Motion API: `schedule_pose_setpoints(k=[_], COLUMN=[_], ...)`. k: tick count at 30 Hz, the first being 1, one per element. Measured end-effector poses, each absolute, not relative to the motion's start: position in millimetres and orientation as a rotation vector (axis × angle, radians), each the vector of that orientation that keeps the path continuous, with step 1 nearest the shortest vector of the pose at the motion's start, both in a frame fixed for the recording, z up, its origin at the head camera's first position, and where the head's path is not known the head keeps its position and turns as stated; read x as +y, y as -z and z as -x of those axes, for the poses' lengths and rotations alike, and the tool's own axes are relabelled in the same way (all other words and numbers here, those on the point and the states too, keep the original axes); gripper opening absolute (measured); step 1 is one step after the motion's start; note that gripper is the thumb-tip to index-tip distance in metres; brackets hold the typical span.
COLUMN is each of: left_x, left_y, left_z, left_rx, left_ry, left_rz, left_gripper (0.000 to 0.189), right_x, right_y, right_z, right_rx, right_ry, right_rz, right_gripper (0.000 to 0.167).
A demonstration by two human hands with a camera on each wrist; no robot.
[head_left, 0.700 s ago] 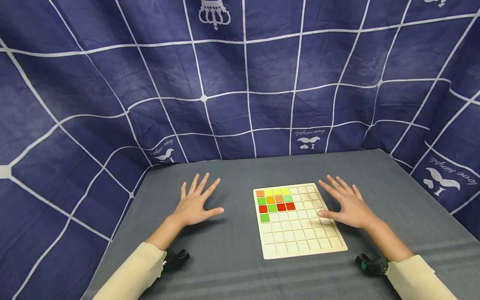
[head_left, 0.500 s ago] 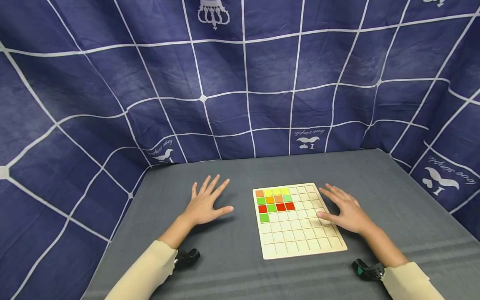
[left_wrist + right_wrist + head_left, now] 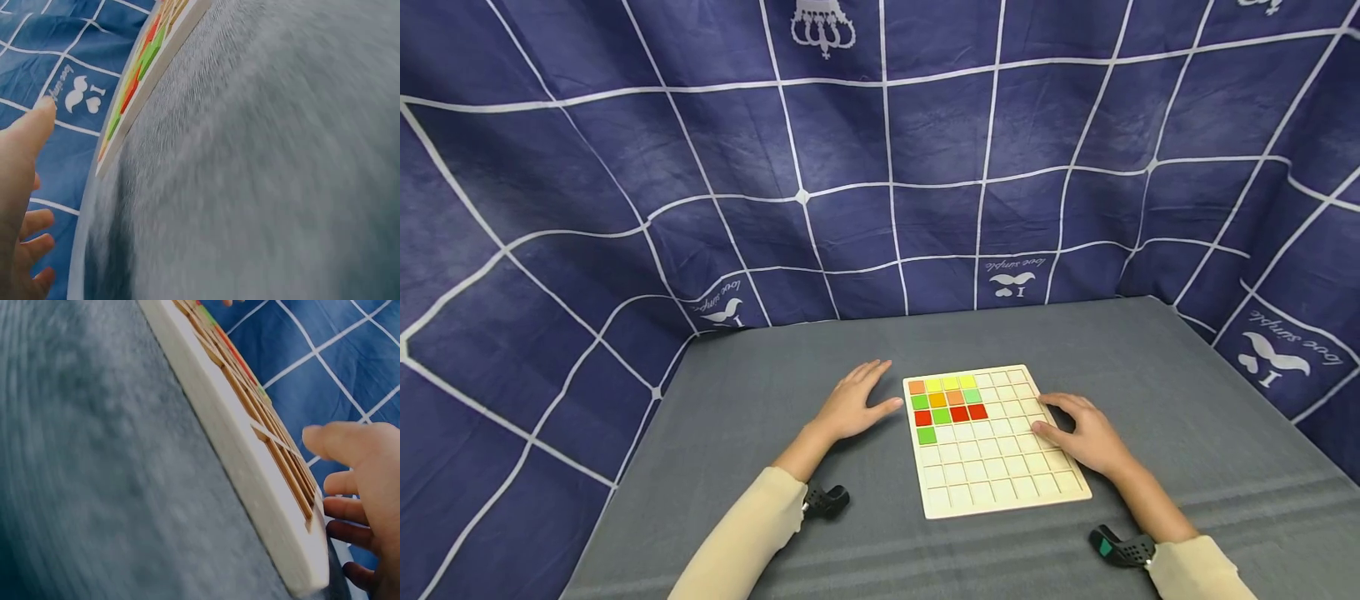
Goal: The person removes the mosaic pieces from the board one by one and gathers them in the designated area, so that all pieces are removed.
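Note:
A square wooden grid board [image 3: 992,471] lies flat on the grey cloth, its far-left cells filled with red, green, yellow and orange square tiles [image 3: 958,414]. My left hand [image 3: 848,408] is just left of the board, thumb tip close to the edge, fingers relaxed and holding nothing. At the opposite edge, my right hand [image 3: 1092,437] has its thumb over the bare cells and its fingers loosely bent beside the rim. The right wrist view shows the right hand's thumb [image 3: 334,442] and fingers spread, with no object between them.
A grey cloth [image 3: 805,350] covers the table. Blue curtains [image 3: 850,225] with white grid lines stand behind and along both sides. A black wrist device [image 3: 826,502] sits at the left sleeve, another black device [image 3: 1122,547] at the right one.
My left hand has moved right, up to the board's left edge, its spread fingers drawing together. The right hand has shifted slightly nearer me, fingers bending in. The board and tiles stay put.

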State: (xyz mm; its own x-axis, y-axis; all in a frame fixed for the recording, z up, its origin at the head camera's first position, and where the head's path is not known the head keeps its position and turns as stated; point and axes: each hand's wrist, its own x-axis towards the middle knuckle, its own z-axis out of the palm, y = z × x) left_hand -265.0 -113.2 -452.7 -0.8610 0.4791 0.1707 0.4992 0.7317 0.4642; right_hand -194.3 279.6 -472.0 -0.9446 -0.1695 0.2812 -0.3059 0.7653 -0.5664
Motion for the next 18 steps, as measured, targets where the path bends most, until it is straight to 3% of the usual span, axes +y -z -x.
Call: schedule_pose_setpoints(k=[7, 18], left_x=[-92, -73], left_y=[456, 461], left_z=[274, 282], left_rx=[-2.885, -2.788], left_ry=[0.86, 0.992], left_rz=[0.791, 0.761], left_gripper=[0.07, 0.044], right_x=[280, 281], right_y=[480, 488], right_z=[195, 198], right_rx=[-2.683, -2.631], right_ry=[-0.95, -0.93], right_rz=[-0.354, -0.361], right_gripper=[0.042, 0.035])
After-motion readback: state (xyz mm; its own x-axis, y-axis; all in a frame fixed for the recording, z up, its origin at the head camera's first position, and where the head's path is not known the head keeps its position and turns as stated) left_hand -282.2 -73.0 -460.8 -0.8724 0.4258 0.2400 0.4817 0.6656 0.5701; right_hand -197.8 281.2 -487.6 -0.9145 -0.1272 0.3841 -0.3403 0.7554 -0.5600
